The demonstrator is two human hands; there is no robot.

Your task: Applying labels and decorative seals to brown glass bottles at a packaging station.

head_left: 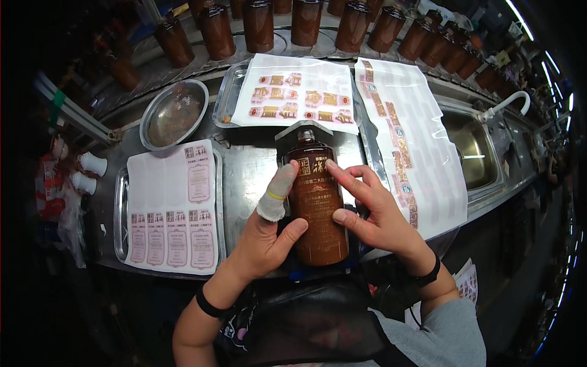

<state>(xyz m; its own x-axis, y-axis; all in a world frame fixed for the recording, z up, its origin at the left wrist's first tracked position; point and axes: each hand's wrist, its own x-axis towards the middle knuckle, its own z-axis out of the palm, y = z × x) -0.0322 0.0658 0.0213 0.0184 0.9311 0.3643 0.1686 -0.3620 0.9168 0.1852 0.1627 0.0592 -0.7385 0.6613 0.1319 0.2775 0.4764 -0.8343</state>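
Observation:
A glossy brown bottle [319, 235] with gold decal print on its front lies in front of me, its neck pointing away and resting by a grey metal holder. My left hand [260, 229] is at its left side, thumb against the glass and index finger on the upper print. A grey cloth cover with a yellow band wraps that index finger. On the other side, my right hand [379, 214] presses its index fingertip on the print near the shoulder, thumb on the right flank. Between them the two hands hold the bottle; some fingers are hidden.
Decal sheets [162, 189] lie on a tray at left; another sheet [299, 67] covers a tray behind the bottle, and a long sheet [422, 140] lies at right. A metal bowl [174, 115], a sink [468, 150] with a white tap [507, 104], and a far row of brown bottles [306, 24] surround the work.

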